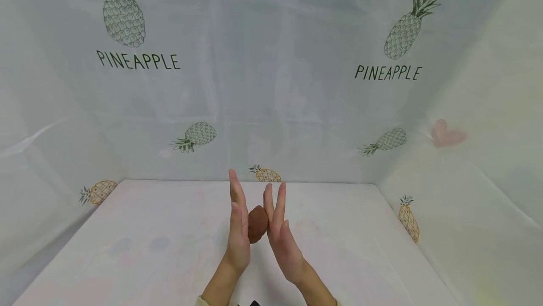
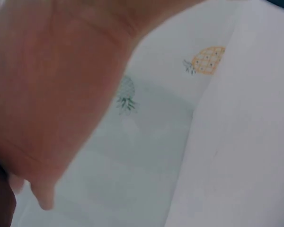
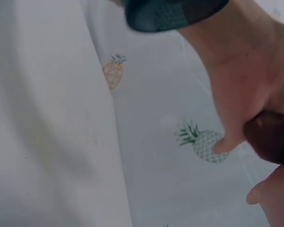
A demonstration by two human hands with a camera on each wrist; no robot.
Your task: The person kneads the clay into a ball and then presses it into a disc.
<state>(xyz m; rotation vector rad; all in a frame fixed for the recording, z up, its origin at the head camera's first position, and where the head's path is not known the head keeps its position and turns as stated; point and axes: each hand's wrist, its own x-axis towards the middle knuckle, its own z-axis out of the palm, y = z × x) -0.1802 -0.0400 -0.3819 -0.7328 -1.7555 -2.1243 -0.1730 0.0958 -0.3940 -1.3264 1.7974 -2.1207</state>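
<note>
A smooth reddish-brown lump, like clay or dough (image 1: 257,224), sits between my two palms, held up over the white tabletop in the head view. My left hand (image 1: 239,230) presses it from the left with straight fingers pointing up and away. From the right, my right hand (image 1: 282,244) touches it with its palm side, fingers extended and slightly spread. The right wrist view shows the same brown lump (image 3: 270,135) between hand parts at the right edge. Only a dark piece of the lump (image 2: 1,203) appears in the left wrist view's lower left corner, beside the palm.
The white table (image 1: 169,230) ends at a back wall of pale cloth (image 1: 263,84) printed with pineapples. Cloth side walls (image 1: 488,202) stand left and right. A small black object (image 1: 254,303) shows at the bottom edge between the forearms.
</note>
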